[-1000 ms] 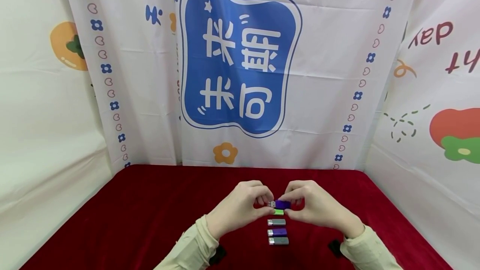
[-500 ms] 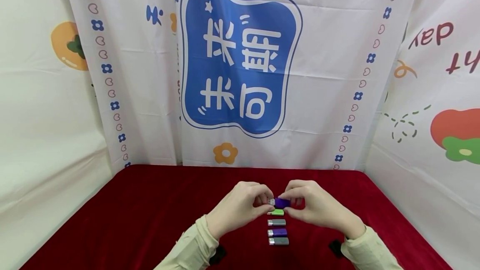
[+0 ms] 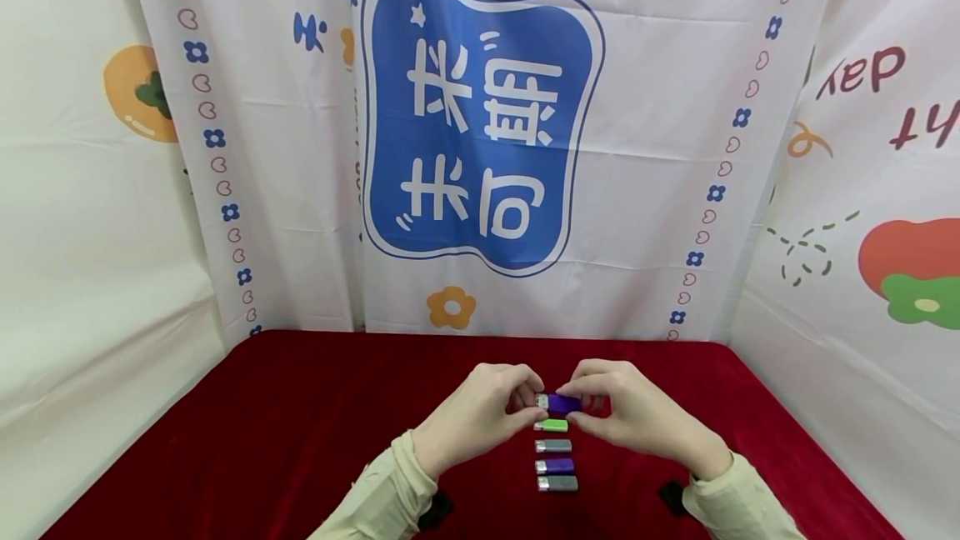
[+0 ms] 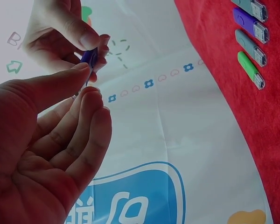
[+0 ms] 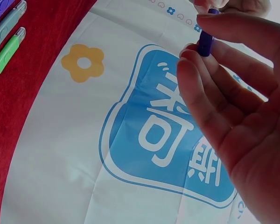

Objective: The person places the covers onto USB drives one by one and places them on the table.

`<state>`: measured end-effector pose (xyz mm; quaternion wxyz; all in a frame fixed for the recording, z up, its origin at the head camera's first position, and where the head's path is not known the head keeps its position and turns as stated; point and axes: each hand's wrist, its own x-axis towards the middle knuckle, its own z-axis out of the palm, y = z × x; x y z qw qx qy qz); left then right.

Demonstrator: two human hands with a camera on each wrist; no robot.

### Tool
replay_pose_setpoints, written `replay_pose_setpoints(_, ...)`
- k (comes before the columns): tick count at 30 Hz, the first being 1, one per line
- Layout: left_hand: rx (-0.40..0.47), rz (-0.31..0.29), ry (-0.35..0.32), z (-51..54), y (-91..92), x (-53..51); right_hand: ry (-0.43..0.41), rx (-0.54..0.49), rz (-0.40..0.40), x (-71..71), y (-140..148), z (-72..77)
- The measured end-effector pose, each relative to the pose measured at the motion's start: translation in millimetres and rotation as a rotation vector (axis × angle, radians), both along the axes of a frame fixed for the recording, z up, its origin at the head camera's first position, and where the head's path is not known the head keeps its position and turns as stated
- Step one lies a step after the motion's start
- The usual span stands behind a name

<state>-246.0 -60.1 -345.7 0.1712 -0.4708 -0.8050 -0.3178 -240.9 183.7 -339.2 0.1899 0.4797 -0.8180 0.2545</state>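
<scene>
Between both hands, above the table, a purple USB stick (image 3: 564,403) is held with its silver connector toward the left. My right hand (image 3: 633,411) pinches its purple body between thumb and fingers. At the connector end, the thumb and fingertips of my left hand (image 3: 487,407) pinch it; whether a clear cap sits there is too small to tell. Just nearer to me, a green USB stick (image 3: 552,425) lies on the red cloth. Behind it in the same column come a grey stick (image 3: 553,446), another purple stick (image 3: 555,466) and a second grey stick (image 3: 558,483).
Red velvet cloth (image 3: 300,423) covers the table. A printed white curtain (image 3: 480,298) hangs at the back, with white cloth walls on both sides. Dark objects, partly hidden, lie near the left sleeve (image 3: 435,510) and right sleeve (image 3: 672,497).
The held purple stick has risen slightly and moved away from the green one, which shows more fully. Its connector is more visible between the left fingertips. Both hands otherwise keep their places.
</scene>
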Motion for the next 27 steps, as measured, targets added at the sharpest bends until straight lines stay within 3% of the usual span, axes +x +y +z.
replay_pose_setpoints(17, 0.019, -0.007, -0.048, -1.7, 2.1, 0.9, -0.005, 0.049, 0.004, 5.4, 0.1, 3.2)
replay_pose_setpoints(27, 0.028, -0.033, -0.006, -2.6, 2.7, -0.4, 0.048, 0.055, 0.032, 7.6, -1.6, 4.9)
